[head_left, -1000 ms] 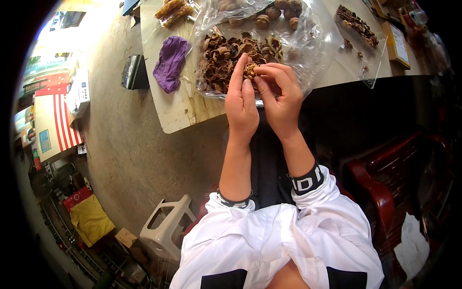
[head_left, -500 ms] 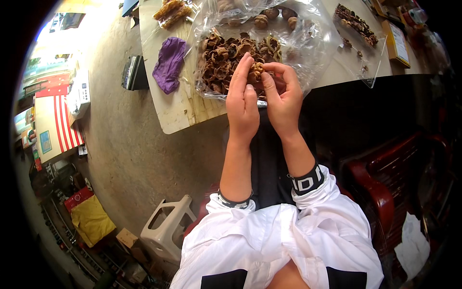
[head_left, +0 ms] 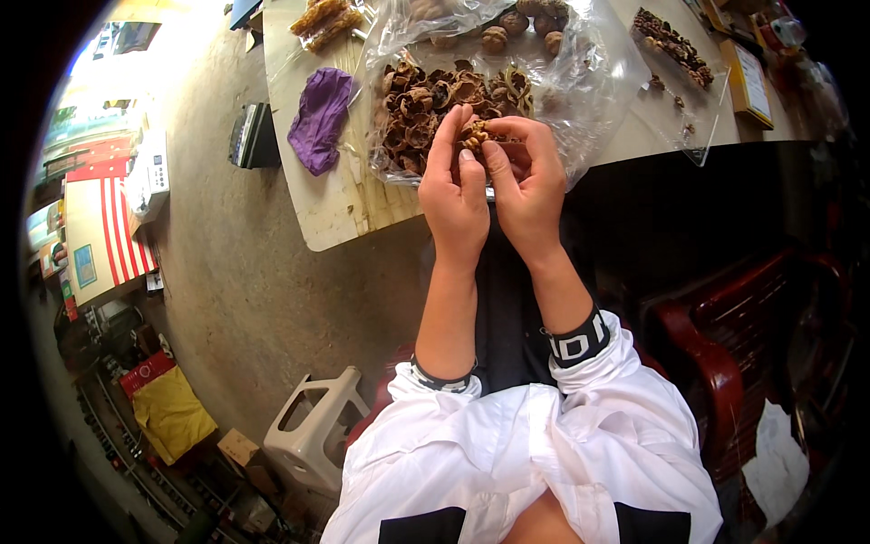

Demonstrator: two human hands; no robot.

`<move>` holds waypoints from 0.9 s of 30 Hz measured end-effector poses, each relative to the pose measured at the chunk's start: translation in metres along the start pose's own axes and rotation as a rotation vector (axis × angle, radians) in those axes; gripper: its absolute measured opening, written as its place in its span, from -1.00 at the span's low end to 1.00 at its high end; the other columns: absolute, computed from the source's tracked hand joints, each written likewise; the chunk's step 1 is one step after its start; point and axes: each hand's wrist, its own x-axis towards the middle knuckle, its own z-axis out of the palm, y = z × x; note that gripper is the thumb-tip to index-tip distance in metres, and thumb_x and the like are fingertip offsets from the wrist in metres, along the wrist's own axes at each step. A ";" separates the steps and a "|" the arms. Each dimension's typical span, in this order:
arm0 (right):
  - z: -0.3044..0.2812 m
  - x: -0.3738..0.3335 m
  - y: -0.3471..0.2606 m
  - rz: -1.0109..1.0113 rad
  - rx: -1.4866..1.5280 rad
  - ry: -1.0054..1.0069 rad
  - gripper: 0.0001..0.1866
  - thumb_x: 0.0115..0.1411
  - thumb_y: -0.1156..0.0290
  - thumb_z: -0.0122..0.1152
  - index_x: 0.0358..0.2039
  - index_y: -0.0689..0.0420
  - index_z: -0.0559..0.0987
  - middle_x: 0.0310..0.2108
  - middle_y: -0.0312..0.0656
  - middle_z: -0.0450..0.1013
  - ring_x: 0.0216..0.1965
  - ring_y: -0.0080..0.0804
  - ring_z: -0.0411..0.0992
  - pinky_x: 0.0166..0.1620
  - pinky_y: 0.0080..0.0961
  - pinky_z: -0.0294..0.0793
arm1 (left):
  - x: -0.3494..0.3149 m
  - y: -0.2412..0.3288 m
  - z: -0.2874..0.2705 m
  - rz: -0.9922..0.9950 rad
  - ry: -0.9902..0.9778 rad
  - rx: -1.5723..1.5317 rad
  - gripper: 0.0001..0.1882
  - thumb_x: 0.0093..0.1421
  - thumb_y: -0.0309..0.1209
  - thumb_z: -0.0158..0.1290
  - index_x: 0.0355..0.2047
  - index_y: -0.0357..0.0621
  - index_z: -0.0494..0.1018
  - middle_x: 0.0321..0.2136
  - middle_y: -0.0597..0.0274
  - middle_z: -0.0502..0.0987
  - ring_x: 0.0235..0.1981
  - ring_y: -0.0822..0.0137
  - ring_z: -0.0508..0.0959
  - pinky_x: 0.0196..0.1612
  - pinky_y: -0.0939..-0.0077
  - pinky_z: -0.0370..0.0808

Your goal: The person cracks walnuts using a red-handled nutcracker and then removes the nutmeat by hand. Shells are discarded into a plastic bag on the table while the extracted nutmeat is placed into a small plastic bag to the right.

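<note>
A tan walnut kernel (head_left: pixel 475 136) sits between my two hands, over a heap of broken walnut shells (head_left: pixel 415 100) on a clear plastic bag. My right hand (head_left: pixel 533 181) grips the kernel between thumb and forefinger, with the other fingers curled beneath. My left hand (head_left: pixel 453 195) cups its other side, its thumb and bent fingers closed against it. The palms and the underside of the kernel are hidden. Whole walnuts (head_left: pixel 535 20) lie in the clear plastic bag (head_left: pixel 598 95) beyond the shells.
A crumpled purple cloth or bag (head_left: pixel 319 118) lies left on the table (head_left: pixel 362 213). At the right are a clear tray of walnut pieces (head_left: pixel 672 47) and a framed card (head_left: pixel 748 82). A plastic stool (head_left: pixel 313 426) and a dark red bench (head_left: pixel 702 363) stand near me.
Both hands have shifted slightly left with the walnut kernel. The left fingers have bent further in around it, and the kernel appears turned.
</note>
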 end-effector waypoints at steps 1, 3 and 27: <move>0.000 0.000 -0.003 0.001 -0.032 0.001 -0.78 0.12 0.65 0.19 -0.19 0.23 0.52 -0.12 -0.11 0.39 -0.30 -0.37 0.53 -0.29 -0.56 0.58 | 0.000 -0.002 0.001 0.013 0.008 -0.022 -0.56 0.28 -0.58 -0.24 0.18 -0.40 0.24 0.12 -0.02 0.40 0.09 0.31 0.44 0.12 0.50 0.38; -0.001 0.002 -0.003 -0.213 -0.219 -0.040 -0.76 0.12 0.66 0.18 -0.17 0.22 0.52 -0.12 -0.11 0.38 -0.30 -0.34 0.52 -0.28 -0.55 0.57 | 0.000 -0.007 0.001 0.034 0.037 -0.061 -0.57 0.30 -0.57 -0.22 0.18 -0.40 0.21 0.13 -0.04 0.39 0.09 0.32 0.43 0.13 0.50 0.37; -0.016 0.006 0.019 0.101 0.184 -0.142 -0.80 0.20 0.60 0.14 -0.14 0.25 0.50 -0.11 -0.16 0.34 -0.20 -0.44 0.51 -0.18 -0.57 0.56 | 0.002 -0.013 -0.003 0.215 -0.005 0.279 -0.66 0.33 -0.57 -0.20 0.06 -0.34 0.39 -0.02 0.11 0.51 -0.07 0.40 0.51 -0.02 0.54 0.46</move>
